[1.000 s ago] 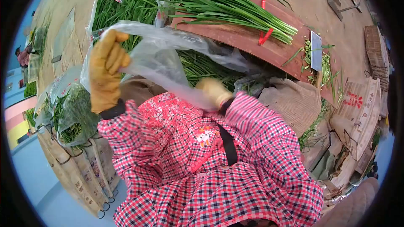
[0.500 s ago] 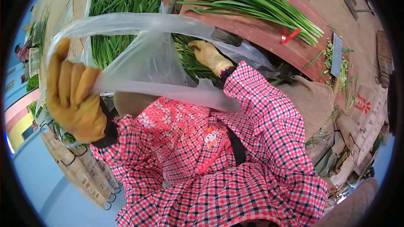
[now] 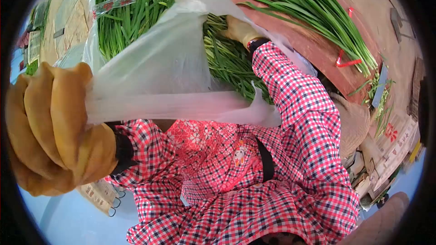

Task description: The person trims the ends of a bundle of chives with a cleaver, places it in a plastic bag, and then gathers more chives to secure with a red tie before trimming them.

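My left hand [image 3: 56,127], in a yellow-brown glove, is raised close to the camera at the left. Its fingers are curled round the stretched edge of a clear plastic bag [image 3: 154,59]. Garlic chives [image 3: 231,66] fill the bag, long and dark green. My right hand [image 3: 240,30], in a paler glove, reaches past the bag's far edge onto the chives; its fingertips are hidden among leaves and plastic, so their grip does not show. A further bunch of garlic chives [image 3: 313,13] lies on a reddish board [image 3: 318,61], beyond my right forearm.
Red tape [image 3: 349,62] sits by the bunch's pale stem ends. A flat grey-blue blade [image 3: 380,86] lies at the right among cut trimmings [image 3: 383,104]. Printed sacking or cardboard [image 3: 390,134] covers the floor at lower right.
My left hand has come up much nearer the camera, lifting and widening the bag. My right hand has pushed farther in over the chives. The view has shifted slightly.
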`<state>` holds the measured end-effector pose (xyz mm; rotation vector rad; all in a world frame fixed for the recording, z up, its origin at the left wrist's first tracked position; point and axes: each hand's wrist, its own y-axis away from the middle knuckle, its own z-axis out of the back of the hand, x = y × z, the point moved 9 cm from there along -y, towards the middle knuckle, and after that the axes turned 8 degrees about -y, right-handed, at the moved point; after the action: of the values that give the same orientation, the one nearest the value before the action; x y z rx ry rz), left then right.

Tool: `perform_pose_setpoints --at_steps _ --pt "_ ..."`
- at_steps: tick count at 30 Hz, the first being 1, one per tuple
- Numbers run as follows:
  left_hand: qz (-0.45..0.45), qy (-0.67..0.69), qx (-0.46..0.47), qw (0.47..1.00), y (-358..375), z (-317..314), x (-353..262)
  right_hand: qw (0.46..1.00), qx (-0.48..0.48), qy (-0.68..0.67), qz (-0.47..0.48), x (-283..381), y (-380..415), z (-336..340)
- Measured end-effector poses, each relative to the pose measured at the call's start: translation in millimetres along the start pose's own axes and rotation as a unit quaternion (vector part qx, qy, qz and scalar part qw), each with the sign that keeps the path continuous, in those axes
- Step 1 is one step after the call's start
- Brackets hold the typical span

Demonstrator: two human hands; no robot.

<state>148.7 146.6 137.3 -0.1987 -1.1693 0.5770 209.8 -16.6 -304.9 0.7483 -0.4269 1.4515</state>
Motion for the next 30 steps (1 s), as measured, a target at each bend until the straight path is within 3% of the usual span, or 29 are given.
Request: perform_pose_setpoints --at_steps 3,5,7,10,13,15,17,19,21,24,30 --pt "-0.021 0.008 -0.051 0.998 13 -1 10 0.998 -0.022 0.054 -0.039 12 5 2" --pt "0.044 0.026 -0.083 0.995 31 -9 28 0.98 -0.119 0.16 -0.023 16 17 -23" --pt "0.042 -0.019 -0.066 0.997 28 -9 23 0.944 -0.21 0.254 -0.006 21 34 -55" --pt "-0.06 -0.105 -0.007 0.993 11 -5 -2 0.978 -0.114 0.174 -0.026 20 24 -31" --pt "-0.005 -0.048 0.0 0.999 16 -14 3 0.986 -0.122 0.105 0.033 19 9 1" --pt "0.074 0.072 0.024 0.994 19 -27 6 0.99 -0.12 0.061 0.05 25 3 8" --pt "0.191 0.233 0.06 0.952 28 -49 6 0.99 -0.119 0.067 0.027 25 -2 1" --pt "0.297 0.368 0.099 0.876 39 -72 2 0.988 -0.115 0.1 -0.016 18 -3 -14" --pt "0.365 0.451 0.13 0.804 49 -94 -8 0.973 -0.181 0.142 0.031 7 18 -33" --pt "0.417 0.512 0.164 0.733 61 -117 -21 0.977 -0.165 0.12 0.057 5 21 -25" --pt "0.445 0.551 0.196 0.679 67 -137 -21 0.991 -0.104 0.081 0.036 16 19 -17"
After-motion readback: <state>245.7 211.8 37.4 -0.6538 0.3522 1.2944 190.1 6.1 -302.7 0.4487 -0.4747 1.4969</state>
